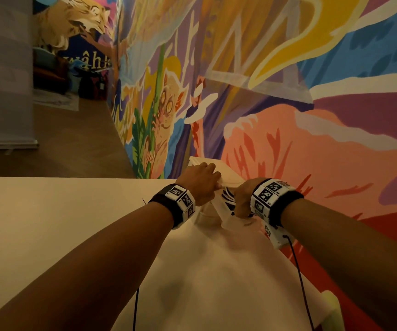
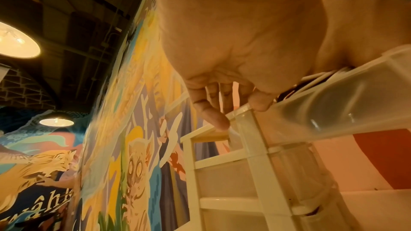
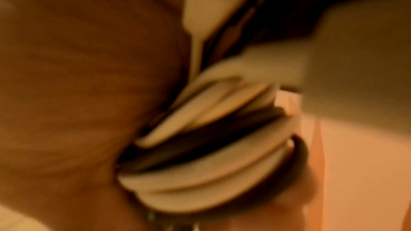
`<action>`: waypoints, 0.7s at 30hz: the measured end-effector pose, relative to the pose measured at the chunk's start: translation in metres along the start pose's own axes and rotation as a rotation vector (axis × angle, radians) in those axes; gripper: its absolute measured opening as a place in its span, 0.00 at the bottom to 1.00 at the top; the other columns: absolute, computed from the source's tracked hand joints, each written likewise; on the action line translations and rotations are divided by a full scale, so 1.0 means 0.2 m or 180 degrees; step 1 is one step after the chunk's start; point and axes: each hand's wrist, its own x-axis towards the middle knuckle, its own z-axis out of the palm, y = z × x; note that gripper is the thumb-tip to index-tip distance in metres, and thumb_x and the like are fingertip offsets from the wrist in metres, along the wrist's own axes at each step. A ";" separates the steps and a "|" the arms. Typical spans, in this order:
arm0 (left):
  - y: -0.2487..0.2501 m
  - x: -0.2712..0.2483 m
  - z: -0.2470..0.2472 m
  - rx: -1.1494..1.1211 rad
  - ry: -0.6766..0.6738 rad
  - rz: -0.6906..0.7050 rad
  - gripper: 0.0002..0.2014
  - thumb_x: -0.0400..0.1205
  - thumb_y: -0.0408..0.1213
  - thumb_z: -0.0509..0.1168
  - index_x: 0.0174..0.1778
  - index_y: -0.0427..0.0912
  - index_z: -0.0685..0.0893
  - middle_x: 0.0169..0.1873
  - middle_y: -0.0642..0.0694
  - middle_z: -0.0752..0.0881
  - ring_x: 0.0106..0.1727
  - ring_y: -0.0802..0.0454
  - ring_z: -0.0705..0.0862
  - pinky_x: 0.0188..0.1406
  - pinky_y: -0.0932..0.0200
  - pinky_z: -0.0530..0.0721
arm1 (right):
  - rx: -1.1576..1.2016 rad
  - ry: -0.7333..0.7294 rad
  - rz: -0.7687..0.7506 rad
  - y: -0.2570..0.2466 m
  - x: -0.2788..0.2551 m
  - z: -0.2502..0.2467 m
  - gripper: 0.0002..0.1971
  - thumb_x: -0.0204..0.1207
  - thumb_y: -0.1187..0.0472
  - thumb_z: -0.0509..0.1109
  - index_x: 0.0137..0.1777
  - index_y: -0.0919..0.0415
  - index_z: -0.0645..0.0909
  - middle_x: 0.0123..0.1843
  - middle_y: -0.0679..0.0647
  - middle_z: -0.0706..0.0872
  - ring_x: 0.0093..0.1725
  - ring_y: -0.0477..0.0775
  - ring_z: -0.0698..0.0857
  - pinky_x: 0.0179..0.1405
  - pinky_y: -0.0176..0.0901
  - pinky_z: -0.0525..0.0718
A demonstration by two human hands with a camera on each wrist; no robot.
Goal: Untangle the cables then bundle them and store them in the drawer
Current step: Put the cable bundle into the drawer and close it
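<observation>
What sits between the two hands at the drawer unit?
In the head view, the bundled white and black cables lie between the left hand and right hand, over the pulled-out drawer. The right wrist view shows the coils close up.

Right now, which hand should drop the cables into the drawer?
The right hand, probably. It already grips the bundle of cables right at the pulled-out drawer. The left hand is busy resting on the drawer unit, its thumb on the drawer's edge, so it looks better placed to steady things.
</observation>
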 end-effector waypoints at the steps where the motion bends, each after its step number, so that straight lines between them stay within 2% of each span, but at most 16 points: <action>1: 0.00 0.01 0.00 0.0039 -0.0030 0.0071 0.22 0.92 0.51 0.59 0.80 0.46 0.78 0.67 0.43 0.80 0.65 0.43 0.80 0.52 0.49 0.82 | 0.0033 -0.0026 -0.0016 -0.01 -0.01 0.00 0.09 0.66 0.46 0.67 0.41 0.50 0.80 0.45 0.50 0.88 0.47 0.56 0.87 0.56 0.51 0.91; 4: -0.02 0.02 0.01 0.0129 -0.0058 0.0185 0.22 0.91 0.49 0.62 0.80 0.46 0.79 0.67 0.42 0.81 0.65 0.43 0.80 0.57 0.46 0.87 | 0.0176 0.0064 -0.0038 -0.02 -0.02 0.01 0.09 0.77 0.49 0.71 0.44 0.54 0.82 0.44 0.52 0.86 0.50 0.58 0.87 0.56 0.51 0.90; 7: -0.02 0.02 0.01 0.0115 -0.0024 0.0158 0.20 0.92 0.49 0.62 0.78 0.46 0.80 0.66 0.42 0.81 0.63 0.43 0.81 0.59 0.44 0.88 | 0.0302 0.0276 -0.0101 0.00 -0.02 0.04 0.11 0.80 0.52 0.73 0.57 0.57 0.86 0.47 0.53 0.87 0.50 0.58 0.87 0.58 0.51 0.91; 9: -0.02 0.03 -0.01 0.0156 0.0055 0.0138 0.20 0.94 0.51 0.54 0.76 0.46 0.81 0.62 0.41 0.84 0.59 0.42 0.82 0.53 0.45 0.86 | 0.0313 0.0411 -0.0163 0.02 -0.02 0.06 0.17 0.81 0.50 0.73 0.64 0.57 0.86 0.46 0.52 0.85 0.49 0.58 0.86 0.60 0.53 0.92; 10: -0.01 0.04 -0.02 0.0196 0.0091 0.0155 0.24 0.95 0.54 0.47 0.76 0.46 0.80 0.61 0.41 0.85 0.57 0.42 0.83 0.49 0.46 0.83 | 0.0239 0.0509 -0.0222 0.03 -0.04 0.07 0.18 0.82 0.48 0.73 0.67 0.55 0.85 0.44 0.51 0.84 0.48 0.58 0.85 0.57 0.52 0.91; 11: 0.00 0.05 -0.03 0.0307 0.0059 0.0153 0.29 0.94 0.58 0.41 0.78 0.47 0.79 0.61 0.41 0.86 0.58 0.41 0.83 0.46 0.47 0.79 | 0.0115 0.0642 -0.0271 0.03 -0.06 0.07 0.16 0.83 0.47 0.72 0.67 0.53 0.82 0.42 0.50 0.82 0.46 0.57 0.84 0.53 0.50 0.89; 12: 0.02 0.06 -0.04 0.0288 0.0036 0.0054 0.34 0.92 0.64 0.40 0.78 0.47 0.79 0.63 0.41 0.86 0.60 0.41 0.83 0.47 0.47 0.76 | -0.0043 0.0802 -0.0340 0.04 -0.07 0.07 0.12 0.85 0.47 0.70 0.63 0.50 0.79 0.40 0.50 0.78 0.43 0.56 0.82 0.49 0.49 0.86; 14: 0.05 0.09 -0.05 0.0086 -0.0077 -0.0286 0.35 0.89 0.70 0.51 0.76 0.44 0.81 0.67 0.41 0.84 0.66 0.40 0.82 0.55 0.45 0.79 | -0.0304 0.1006 -0.0444 0.02 -0.12 0.05 0.06 0.91 0.49 0.64 0.56 0.49 0.74 0.36 0.50 0.73 0.36 0.53 0.77 0.47 0.48 0.81; 17: 0.09 0.13 -0.08 -0.0201 -0.0314 -0.0605 0.36 0.84 0.70 0.64 0.80 0.47 0.79 0.75 0.41 0.79 0.77 0.38 0.77 0.70 0.40 0.79 | -0.0296 0.1146 -0.0387 0.02 -0.12 0.07 0.09 0.92 0.52 0.63 0.63 0.52 0.83 0.36 0.50 0.72 0.36 0.53 0.75 0.48 0.46 0.78; 19: 0.11 0.17 -0.11 -0.0253 -0.0389 -0.0756 0.36 0.82 0.67 0.66 0.80 0.48 0.79 0.77 0.41 0.78 0.80 0.38 0.75 0.73 0.39 0.78 | 0.0027 0.1218 -0.0397 0.03 -0.09 0.09 0.05 0.91 0.53 0.65 0.58 0.51 0.82 0.35 0.50 0.73 0.32 0.51 0.72 0.45 0.46 0.78; 21: 0.14 0.21 -0.13 -0.0174 -0.0389 -0.0788 0.34 0.81 0.66 0.68 0.78 0.47 0.81 0.73 0.42 0.81 0.76 0.39 0.79 0.67 0.42 0.80 | 0.0515 0.1092 -0.0303 0.03 -0.05 0.12 0.08 0.86 0.52 0.71 0.46 0.51 0.78 0.35 0.50 0.77 0.31 0.51 0.75 0.41 0.45 0.79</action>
